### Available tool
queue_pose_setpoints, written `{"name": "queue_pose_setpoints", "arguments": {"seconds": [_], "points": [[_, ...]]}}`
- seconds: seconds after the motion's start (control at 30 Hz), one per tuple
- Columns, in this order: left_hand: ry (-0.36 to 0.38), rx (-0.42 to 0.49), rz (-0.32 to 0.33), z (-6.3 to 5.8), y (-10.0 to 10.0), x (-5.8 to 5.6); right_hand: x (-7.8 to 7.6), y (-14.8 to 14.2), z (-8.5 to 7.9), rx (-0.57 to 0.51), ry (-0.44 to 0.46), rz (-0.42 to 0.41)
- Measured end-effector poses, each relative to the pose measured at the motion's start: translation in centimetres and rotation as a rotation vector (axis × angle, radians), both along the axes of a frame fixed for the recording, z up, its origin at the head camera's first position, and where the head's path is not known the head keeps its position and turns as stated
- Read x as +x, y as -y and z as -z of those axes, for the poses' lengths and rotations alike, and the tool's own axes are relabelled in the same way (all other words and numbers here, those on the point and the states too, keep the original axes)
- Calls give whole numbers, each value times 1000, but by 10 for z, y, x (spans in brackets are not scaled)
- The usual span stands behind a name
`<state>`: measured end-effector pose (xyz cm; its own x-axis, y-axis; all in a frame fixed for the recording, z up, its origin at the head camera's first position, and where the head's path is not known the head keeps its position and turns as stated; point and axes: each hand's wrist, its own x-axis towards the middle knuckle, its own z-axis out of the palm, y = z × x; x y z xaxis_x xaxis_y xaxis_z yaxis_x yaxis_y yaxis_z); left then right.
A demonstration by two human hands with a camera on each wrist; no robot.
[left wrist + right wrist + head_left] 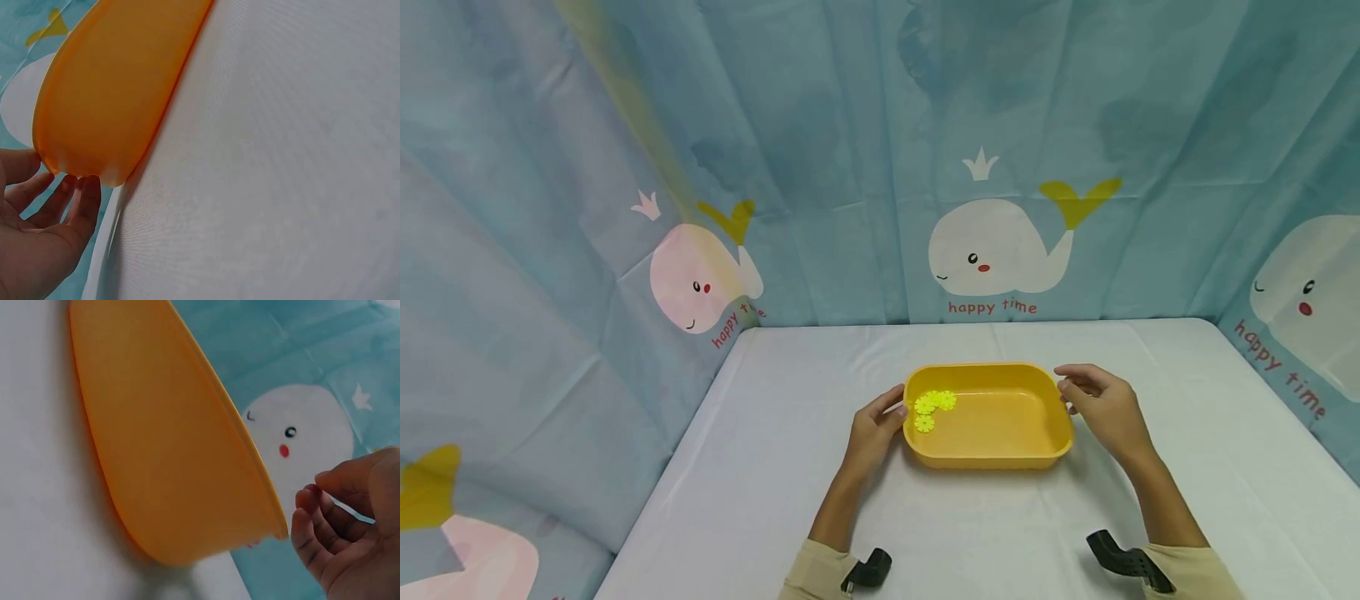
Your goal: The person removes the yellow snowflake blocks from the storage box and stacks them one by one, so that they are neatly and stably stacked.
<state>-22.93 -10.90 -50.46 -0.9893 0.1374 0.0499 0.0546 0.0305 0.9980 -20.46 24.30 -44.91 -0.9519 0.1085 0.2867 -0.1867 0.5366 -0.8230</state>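
A yellow-orange plastic tray with rounded corners and raised walls sits on the white table. Several bright yellow flower-shaped pieces lie in its left end. My left hand is at the tray's left end, thumb tip by the rim. In the left wrist view, its spread fingertips meet the tray's outer wall. Beside the right end is my right hand, holding nothing. The right wrist view shows a gap between its loosely bent fingers and the tray's rim.
White cloth covers the table. Blue curtains printed with whales stand behind and along both sides. Black curved mounts stick out at both wrists, next to beige sleeves.
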Motion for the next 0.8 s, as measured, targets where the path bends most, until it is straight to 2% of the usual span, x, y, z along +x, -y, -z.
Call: {"name": "queue_pose_setpoints", "arguments": {"seconds": [0.2,0.5,0.8], "points": [[1,16,4,1,1,0,-6,19,2,-7,19,-106],[7,18,-1,0,1,0,-16,44,7,12,92,-215],[15,6,-5,-1,-1,0,-27,64,12,64,85,-299]]}}
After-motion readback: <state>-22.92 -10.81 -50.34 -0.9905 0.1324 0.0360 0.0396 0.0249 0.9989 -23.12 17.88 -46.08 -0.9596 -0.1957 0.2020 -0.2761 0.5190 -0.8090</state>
